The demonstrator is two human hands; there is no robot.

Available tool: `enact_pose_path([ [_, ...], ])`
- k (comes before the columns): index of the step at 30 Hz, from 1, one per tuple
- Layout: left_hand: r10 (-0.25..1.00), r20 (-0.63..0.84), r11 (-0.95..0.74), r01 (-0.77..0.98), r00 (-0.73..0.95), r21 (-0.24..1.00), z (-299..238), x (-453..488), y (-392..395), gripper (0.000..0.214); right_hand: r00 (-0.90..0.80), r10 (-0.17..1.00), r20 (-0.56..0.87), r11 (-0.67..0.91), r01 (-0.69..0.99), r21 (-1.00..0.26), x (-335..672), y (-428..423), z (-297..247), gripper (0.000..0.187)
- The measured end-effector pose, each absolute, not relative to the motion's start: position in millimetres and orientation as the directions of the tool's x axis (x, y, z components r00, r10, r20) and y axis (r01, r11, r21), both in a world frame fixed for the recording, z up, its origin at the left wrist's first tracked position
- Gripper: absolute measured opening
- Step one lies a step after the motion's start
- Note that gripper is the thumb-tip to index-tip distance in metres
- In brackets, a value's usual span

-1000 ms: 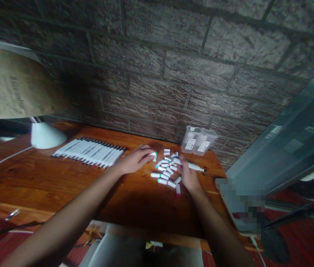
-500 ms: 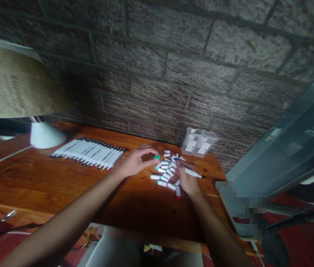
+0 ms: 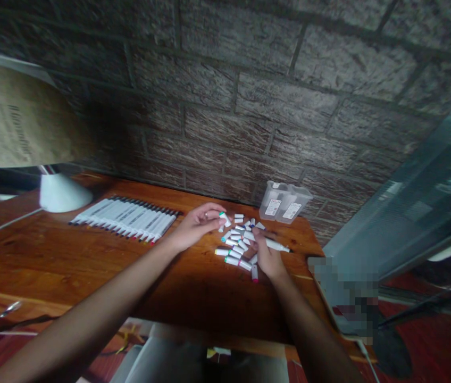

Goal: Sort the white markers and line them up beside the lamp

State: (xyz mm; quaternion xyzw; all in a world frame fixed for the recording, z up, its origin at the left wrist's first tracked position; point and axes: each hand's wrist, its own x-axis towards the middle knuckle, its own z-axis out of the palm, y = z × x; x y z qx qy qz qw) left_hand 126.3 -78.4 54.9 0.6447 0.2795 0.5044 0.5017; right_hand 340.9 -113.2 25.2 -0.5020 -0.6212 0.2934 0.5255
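Observation:
Between the thumb and fingers of my left hand (image 3: 197, 227) is a white marker cap with a green end (image 3: 224, 218). My right hand (image 3: 267, 254) grips a white marker (image 3: 275, 244), its dark tip pointing right. Loose white marker caps (image 3: 238, 261) with coloured ends lie scattered on the wooden table between and below my hands. Left of my left hand, a row of white markers (image 3: 127, 219) lies side by side.
Two clear plastic cases (image 3: 285, 202) with labels stand against the brick wall (image 3: 209, 106). A lamp with a white base (image 3: 64, 192) and a paper-like shade (image 3: 18, 117) is at the left. A pixelated patch covers something at the table's right edge.
The cap in my left hand has turned from showing its green end face-on to showing its white side, and it has risen slightly. My right hand keeps hold of the marker.

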Motion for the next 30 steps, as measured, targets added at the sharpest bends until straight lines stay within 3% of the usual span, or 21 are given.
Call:
enact_pose_path([
  [10, 0.872, 0.321, -0.277, -0.169, 0.370, 0.946, 53.7, 134.4, -81.1, 0.029, -0.011, 0.932, 0.361, 0.354, 0.227, -0.907, 338.8, -108.9, 15.5, 0.042],
  [17, 0.896, 0.327, -0.302, -0.125, 0.302, 0.945, 55.8, 132.0, -79.9, 0.027, 0.082, 0.930, 0.358, 0.326, 0.261, -0.909, 340.6, -105.8, 11.2, 0.047],
  [25, 0.832, 0.247, -0.209, -0.130, 0.497, 0.969, 46.1, 138.6, -82.8, 0.029, -0.013, 0.941, 0.337, 0.331, 0.237, -0.913, 337.8, -109.3, 17.9, 0.046],
  [30, 0.826, 0.236, -0.218, -0.096, 0.511, 0.971, 37.9, 141.0, -83.2, 0.028, 0.050, 0.961, 0.273, 0.255, 0.236, -0.938, 336.1, -115.8, 29.7, 0.046],
])
